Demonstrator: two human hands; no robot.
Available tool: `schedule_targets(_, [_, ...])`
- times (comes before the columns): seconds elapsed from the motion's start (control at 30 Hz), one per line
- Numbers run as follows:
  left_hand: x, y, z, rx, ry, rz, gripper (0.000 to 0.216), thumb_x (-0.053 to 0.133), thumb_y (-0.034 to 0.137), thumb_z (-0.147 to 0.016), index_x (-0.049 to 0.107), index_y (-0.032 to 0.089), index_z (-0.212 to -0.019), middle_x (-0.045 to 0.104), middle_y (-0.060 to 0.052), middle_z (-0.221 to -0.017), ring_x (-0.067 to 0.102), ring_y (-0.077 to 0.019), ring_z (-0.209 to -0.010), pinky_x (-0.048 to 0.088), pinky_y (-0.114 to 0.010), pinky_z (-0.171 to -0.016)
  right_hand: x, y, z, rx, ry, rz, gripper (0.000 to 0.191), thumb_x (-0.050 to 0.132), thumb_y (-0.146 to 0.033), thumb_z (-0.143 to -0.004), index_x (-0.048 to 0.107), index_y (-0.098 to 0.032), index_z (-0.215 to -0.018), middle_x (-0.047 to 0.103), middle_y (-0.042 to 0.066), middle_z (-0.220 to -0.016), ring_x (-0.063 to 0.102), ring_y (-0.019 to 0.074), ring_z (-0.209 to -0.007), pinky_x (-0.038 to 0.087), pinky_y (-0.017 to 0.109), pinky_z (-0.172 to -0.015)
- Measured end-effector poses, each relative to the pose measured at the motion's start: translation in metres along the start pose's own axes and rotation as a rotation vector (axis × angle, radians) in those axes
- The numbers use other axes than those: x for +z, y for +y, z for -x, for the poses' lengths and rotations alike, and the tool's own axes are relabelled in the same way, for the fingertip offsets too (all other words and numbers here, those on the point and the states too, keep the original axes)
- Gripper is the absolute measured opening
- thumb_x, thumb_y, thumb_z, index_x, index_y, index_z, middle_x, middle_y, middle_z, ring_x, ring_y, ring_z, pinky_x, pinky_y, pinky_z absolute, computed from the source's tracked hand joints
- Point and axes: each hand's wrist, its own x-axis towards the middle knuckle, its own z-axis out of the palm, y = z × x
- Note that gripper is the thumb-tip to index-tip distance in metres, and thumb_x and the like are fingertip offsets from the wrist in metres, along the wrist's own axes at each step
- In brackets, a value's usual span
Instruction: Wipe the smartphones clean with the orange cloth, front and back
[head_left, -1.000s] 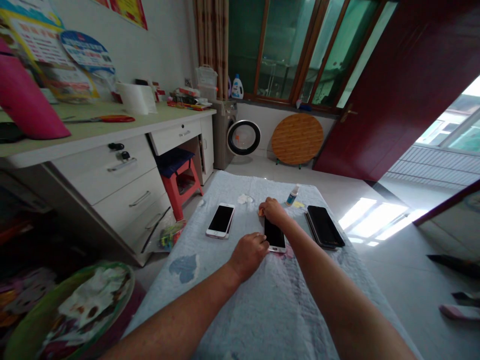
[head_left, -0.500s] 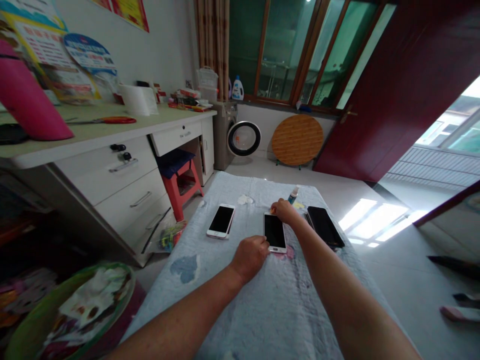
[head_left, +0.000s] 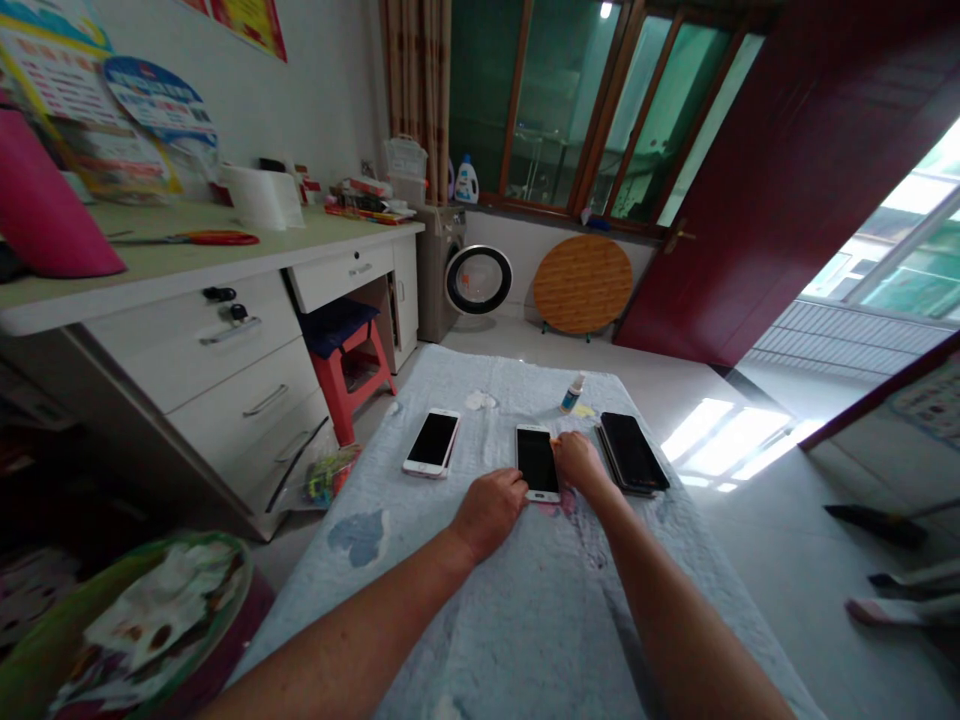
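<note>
A white smartphone (head_left: 538, 462) with a dark screen lies face up in the middle of the cloth-covered table. My left hand (head_left: 491, 512) has its fingers closed at the phone's lower left edge. Against the right edge of the same phone, my right hand (head_left: 581, 462) pinches a small orange piece, mostly hidden by the fingers; its kind I cannot make out. To the left lies a second white smartphone (head_left: 433, 442), seemingly on a pinkish layer. On the right is a stack of dark phones (head_left: 635, 455). Behind my right hand stands a small spray bottle (head_left: 572, 393).
A pale blue patterned cloth (head_left: 457, 640) covers the table. At left stand a desk (head_left: 225, 350) with drawers, a red stool (head_left: 349, 375) and a full waste bin (head_left: 247, 600). Further back are a washing machine (head_left: 439, 275) with its door open and a round wooden board (head_left: 583, 284).
My right hand has moved from the phone's top edge down along its right side with the orange piece. The left hand stays at the lower left edge. The view has shifted slightly.
</note>
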Motion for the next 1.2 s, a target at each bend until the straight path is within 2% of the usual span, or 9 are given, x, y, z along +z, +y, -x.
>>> schedule_targets(0.27, [0.002,-0.001,0.001,0.019,0.024,-0.026,0.007,0.057,0.022,-0.088,0.061,0.017,-0.088,0.065,-0.005,-0.097,0.061,-0.0203,-0.098,0.048,-0.033,-0.089,-0.003,-0.007,0.054,0.054,0.017,-0.04,0.031,0.039,-0.022,-0.092,0.068,-0.013,-0.087,0.07,0.014,-0.091,0.064,0.0188,-0.087,0.04,0.024,-0.073])
schedule_targets(0.43, [0.005,-0.002,0.002,0.027,0.052,-0.026,0.007,0.057,0.022,-0.088,0.061,0.018,-0.09,0.065,-0.006,-0.101,0.061,-0.0215,-0.099,0.047,-0.035,-0.089,-0.019,-0.005,0.074,0.023,-0.094,-0.132,0.026,0.045,-0.017,-0.084,0.07,-0.013,-0.078,0.07,0.012,-0.083,0.063,0.0179,-0.078,0.035,0.024,-0.063])
schedule_targets(0.57, [0.002,-0.002,0.003,0.033,0.066,0.009,0.009,0.058,0.023,-0.087,0.061,0.019,-0.094,0.065,-0.006,-0.103,0.06,-0.0217,-0.101,0.046,-0.035,-0.091,-0.028,0.005,0.078,-0.01,-0.203,-0.323,0.024,0.046,-0.019,-0.077,0.07,-0.013,-0.075,0.068,0.007,-0.071,0.058,0.0144,-0.065,0.031,0.022,-0.054])
schedule_targets(0.63, [0.0,-0.002,0.003,0.032,0.076,0.035,0.011,0.059,0.023,-0.086,0.062,0.019,-0.095,0.065,-0.006,-0.104,0.059,-0.0218,-0.102,0.046,-0.035,-0.091,-0.027,0.008,0.077,-0.004,-0.16,-0.415,0.025,0.046,-0.021,-0.077,0.069,-0.013,-0.077,0.067,0.006,-0.071,0.056,0.0137,-0.063,0.031,0.021,-0.054])
schedule_targets(0.73, [-0.003,-0.001,0.004,0.018,0.102,0.076,0.014,0.059,0.022,-0.084,0.063,0.019,-0.097,0.064,-0.006,-0.107,0.059,-0.0218,-0.103,0.046,-0.036,-0.092,-0.021,0.004,0.074,0.027,-0.017,-0.466,0.024,0.045,-0.021,-0.075,0.068,-0.014,-0.079,0.066,0.005,-0.074,0.056,0.014,-0.067,0.033,0.021,-0.057])
schedule_targets(0.87, [-0.002,-0.001,0.005,-0.021,0.148,0.09,0.03,0.061,0.024,-0.081,0.062,0.019,-0.11,0.059,-0.01,-0.123,0.055,-0.0242,-0.112,0.043,-0.04,-0.098,-0.014,-0.007,0.073,0.057,0.1,-0.527,0.022,0.045,-0.021,-0.073,0.066,-0.016,-0.076,0.064,0.004,-0.07,0.054,0.0142,-0.066,0.032,0.021,-0.058])
schedule_targets(1.0, [0.002,-0.002,0.004,-0.044,0.143,0.066,0.043,0.059,0.033,-0.083,0.057,0.015,-0.121,0.057,-0.014,-0.128,0.052,-0.027,-0.118,0.039,-0.043,-0.103,-0.008,-0.01,0.073,0.098,0.132,-0.632,0.021,0.045,-0.024,-0.073,0.065,-0.017,-0.071,0.062,0.002,-0.064,0.052,0.0139,-0.061,0.031,0.022,-0.054])
schedule_targets(1.2, [0.002,-0.001,0.002,-0.05,0.15,0.059,0.05,0.059,0.047,-0.083,0.057,0.013,-0.119,0.062,-0.014,-0.121,0.055,-0.0283,-0.113,0.041,-0.044,-0.1,-0.001,-0.008,0.07,0.171,0.12,-0.835,0.023,0.046,-0.031,-0.07,0.063,-0.016,-0.068,0.056,0.001,-0.059,0.05,0.0136,-0.058,0.03,0.021,-0.05])
